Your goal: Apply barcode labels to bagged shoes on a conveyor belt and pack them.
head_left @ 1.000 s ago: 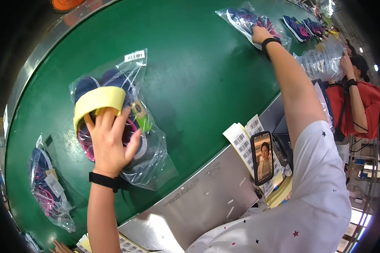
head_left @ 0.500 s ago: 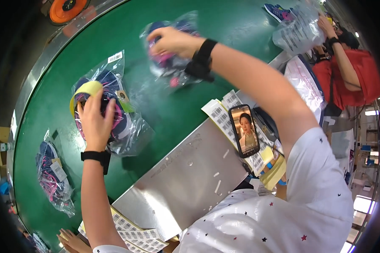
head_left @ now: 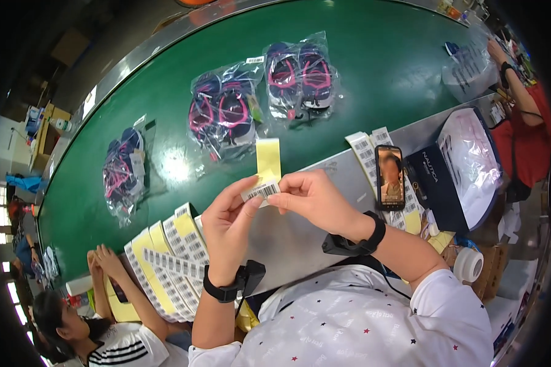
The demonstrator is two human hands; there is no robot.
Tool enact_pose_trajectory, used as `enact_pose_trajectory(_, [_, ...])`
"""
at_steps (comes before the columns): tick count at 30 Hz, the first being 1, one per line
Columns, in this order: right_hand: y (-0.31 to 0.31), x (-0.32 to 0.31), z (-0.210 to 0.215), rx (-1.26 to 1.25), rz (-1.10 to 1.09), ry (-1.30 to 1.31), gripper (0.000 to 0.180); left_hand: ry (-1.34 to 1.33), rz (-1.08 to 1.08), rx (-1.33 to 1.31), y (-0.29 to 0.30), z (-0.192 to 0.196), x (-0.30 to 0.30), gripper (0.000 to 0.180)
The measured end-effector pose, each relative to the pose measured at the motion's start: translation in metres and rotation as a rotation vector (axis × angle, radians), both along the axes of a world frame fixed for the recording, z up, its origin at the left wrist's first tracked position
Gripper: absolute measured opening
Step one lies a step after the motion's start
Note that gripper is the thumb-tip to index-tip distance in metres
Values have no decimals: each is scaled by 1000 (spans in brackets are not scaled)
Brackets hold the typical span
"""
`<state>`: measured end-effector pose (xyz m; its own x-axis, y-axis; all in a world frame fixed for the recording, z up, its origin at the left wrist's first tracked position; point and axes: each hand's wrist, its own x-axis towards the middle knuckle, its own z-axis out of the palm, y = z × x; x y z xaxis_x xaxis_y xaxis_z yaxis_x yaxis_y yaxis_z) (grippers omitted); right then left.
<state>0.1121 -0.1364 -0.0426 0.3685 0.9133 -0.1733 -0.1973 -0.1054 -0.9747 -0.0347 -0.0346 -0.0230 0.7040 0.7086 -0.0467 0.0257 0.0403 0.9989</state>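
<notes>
My left hand [head_left: 226, 217] and my right hand [head_left: 318, 199] meet above the near edge of the green table. Pinched between their fingertips is a white barcode label [head_left: 262, 193], with a yellow backing strip [head_left: 268, 160] standing up from the left fingers. Whether the label is partly peeled I cannot tell. Beyond the hands lie two clear bags side by side: a bagged pair of navy and pink shoes [head_left: 221, 116] and, to its right, another bagged pair [head_left: 300, 79]. A third bagged pair [head_left: 125, 174] rests farther left, apart from them.
Barcode label sheets [head_left: 165, 260] lie at the left of the metal ledge [head_left: 288, 241]. A phone [head_left: 390, 177] rests on more labels at the right, beside a dark shoe box [head_left: 431, 177]. One co-worker [head_left: 113, 330] sits at lower left; another in red [head_left: 526, 134] is at far right.
Both hands have left the bagged shoes and come together nearer me, now pinching the label and strip. Two bagged pairs now lie close together. The view has turned, showing more of the left co-worker.
</notes>
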Motion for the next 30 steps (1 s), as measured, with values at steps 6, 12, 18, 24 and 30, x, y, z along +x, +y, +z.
enact_pose_trajectory(6, [-23, -22, 20, 228, -123, -515, 10, 19, 50, 32, -33, -1, -34, 25])
enact_pose_trajectory(12, [-44, -18, 23, 385, -12, -789, 11, 87, -10, 235, -47, 7, -43, 22])
enact_pose_trajectory(18, [-54, -25, 24, 456, -63, -929, 9, 110, -21, 245, -56, 8, -50, 21])
enact_pose_trajectory(24, [-63, -47, 24, 539, 0, -1187, 11, 16, 77, -108, -72, -16, -84, 38])
enact_pose_trajectory(30, [-72, -31, 20, 321, -81, -723, 5, 320, -176, -582, -106, -78, -228, 71])
